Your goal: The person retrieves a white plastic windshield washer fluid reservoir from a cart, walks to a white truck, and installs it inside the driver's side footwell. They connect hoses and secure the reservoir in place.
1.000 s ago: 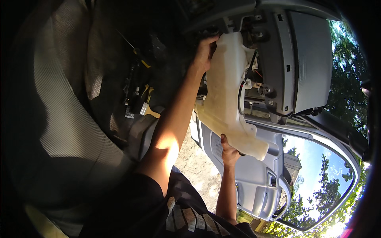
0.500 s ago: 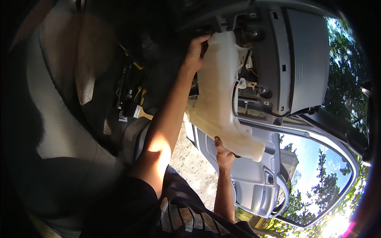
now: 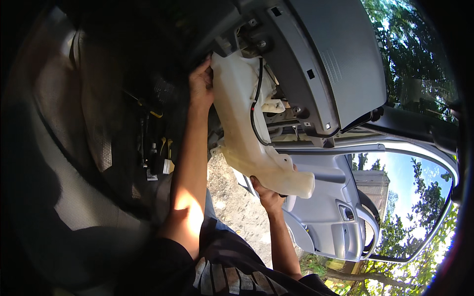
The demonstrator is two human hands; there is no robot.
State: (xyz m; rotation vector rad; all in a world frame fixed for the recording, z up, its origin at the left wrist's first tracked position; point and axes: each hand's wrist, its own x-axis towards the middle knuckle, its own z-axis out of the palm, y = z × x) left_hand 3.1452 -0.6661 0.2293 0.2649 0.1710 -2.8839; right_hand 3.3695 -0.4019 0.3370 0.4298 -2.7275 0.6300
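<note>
A long, hollow-looking off-white moulded plastic part lies slantwise in the gap of the opened dashboard, and I hold it with both hands. My left hand is closed on its far left edge, the fingertips partly hidden behind it. At the near end, below a short spout, my right hand grips it from underneath with the thumb on the near side. A black cable with a small red mark curves over the part's right side. The part's far end disappears under the dark dashboard edge.
The grey dashboard panel borders the part on the right, with metal brackets beneath. An open car door stands at the right. Hand tools with yellow grips lie on the dark floor at left, near a ribbed grey seat. Sandy ground shows below.
My view has turned, so dashboard, part and hands sit further left. The part leans more, its far end shifted leftward relative to the near end. Both hands keep their hold.
</note>
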